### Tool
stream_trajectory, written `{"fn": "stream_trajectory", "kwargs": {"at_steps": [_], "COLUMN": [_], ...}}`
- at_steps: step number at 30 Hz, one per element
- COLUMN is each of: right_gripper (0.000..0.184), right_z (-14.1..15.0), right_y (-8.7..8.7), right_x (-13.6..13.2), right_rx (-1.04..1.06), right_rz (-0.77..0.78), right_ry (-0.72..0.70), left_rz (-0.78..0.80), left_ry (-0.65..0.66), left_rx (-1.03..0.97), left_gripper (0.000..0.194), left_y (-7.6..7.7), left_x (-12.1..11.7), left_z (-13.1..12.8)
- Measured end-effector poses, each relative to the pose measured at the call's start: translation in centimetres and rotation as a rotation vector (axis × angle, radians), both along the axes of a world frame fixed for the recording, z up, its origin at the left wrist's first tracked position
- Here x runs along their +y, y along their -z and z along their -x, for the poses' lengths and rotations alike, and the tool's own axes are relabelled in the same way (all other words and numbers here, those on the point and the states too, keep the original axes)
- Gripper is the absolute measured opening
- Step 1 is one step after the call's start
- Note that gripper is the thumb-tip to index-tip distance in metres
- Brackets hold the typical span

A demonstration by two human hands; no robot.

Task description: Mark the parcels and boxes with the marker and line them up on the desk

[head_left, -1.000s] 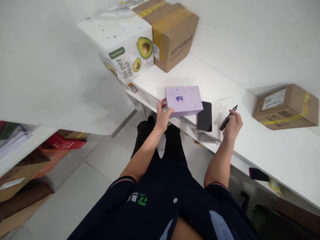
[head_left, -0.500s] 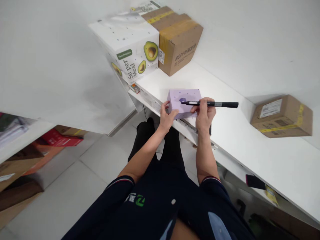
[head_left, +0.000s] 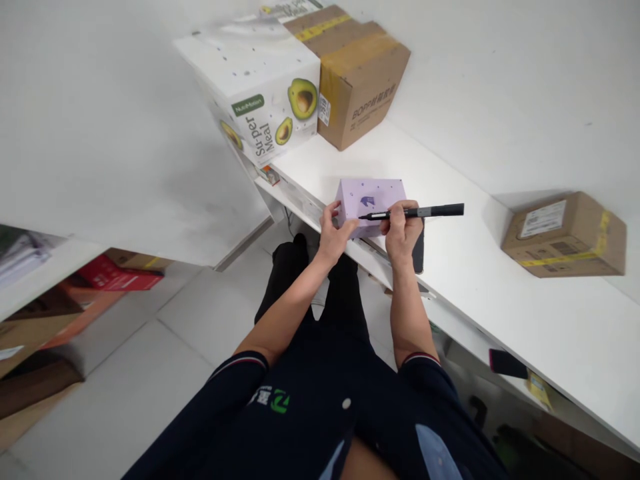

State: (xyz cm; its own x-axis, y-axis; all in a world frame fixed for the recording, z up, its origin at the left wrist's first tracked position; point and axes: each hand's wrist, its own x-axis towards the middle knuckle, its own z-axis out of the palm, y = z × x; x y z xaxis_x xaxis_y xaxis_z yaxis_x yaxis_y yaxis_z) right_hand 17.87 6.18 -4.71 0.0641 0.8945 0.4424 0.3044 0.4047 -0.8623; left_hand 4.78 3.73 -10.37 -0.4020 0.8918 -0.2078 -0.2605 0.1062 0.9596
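A lilac box [head_left: 383,190] with small dark specks and a purple mark on its top lies on the white table near the front edge. My left hand [head_left: 334,237] grips its left end, thumb on the near side and fingers around the corner. Between the fingers of my right hand [head_left: 404,232] is a black marker [head_left: 435,211], held nearly level over the box's near part. Its tip points left, close to my left thumb; whether it touches the box I cannot tell. Under my right wrist a dark flat object [head_left: 419,250] shows in part.
At the back left stand a white box with avocado pictures [head_left: 280,107] and a brown taped carton [head_left: 367,87]. Another brown carton [head_left: 565,233] sits on the right of the white table [head_left: 480,273]. A shelf under the tabletop holds a dark flat item [head_left: 507,363].
My right hand and the marker have shifted left and slightly toward me, uncovering the purple mark and more of the dark flat object. The left hand keeps its place on the box.
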Motion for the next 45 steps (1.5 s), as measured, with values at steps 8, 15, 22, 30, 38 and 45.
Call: {"fn": "stream_trajectory", "kwargs": {"at_steps": [8,15,22,30,38,45], "right_gripper": [0.042,0.042,0.04,0.04,0.055,0.061], "right_z": [-0.1,-0.2,0.1,-6.8,-18.2,-18.2], "right_y": [0.1,0.1,0.1,1.1,3.7,3.2], "right_x": [0.1,0.2,0.3,-0.8,-3.2,-3.3], "right_rx": [-0.027,-0.051,0.138,0.157,-0.998,-1.183], "right_rz": [-0.014,-0.012,0.036,-0.069,0.263,0.466], "right_ry": [-0.019,0.002,0.038,0.545,0.363,0.307], "left_rz": [-0.001,-0.002,-0.007,0.019,-0.075,-0.051], "left_ry": [0.003,-0.005,-0.001,0.003,-0.081,-0.054], "left_rx": [0.01,0.005,0.02,0.02,0.267,0.253], "left_gripper": [0.055,0.056,0.056,0.055,0.037,0.042], "left_y": [0.2,0.2,0.3,0.0,-0.4,0.0], "left_x": [0.0,0.0,0.0,0.1,0.8,1.3], "left_z": [0.1,0.0,0.1,0.5,0.5,0.4]}}
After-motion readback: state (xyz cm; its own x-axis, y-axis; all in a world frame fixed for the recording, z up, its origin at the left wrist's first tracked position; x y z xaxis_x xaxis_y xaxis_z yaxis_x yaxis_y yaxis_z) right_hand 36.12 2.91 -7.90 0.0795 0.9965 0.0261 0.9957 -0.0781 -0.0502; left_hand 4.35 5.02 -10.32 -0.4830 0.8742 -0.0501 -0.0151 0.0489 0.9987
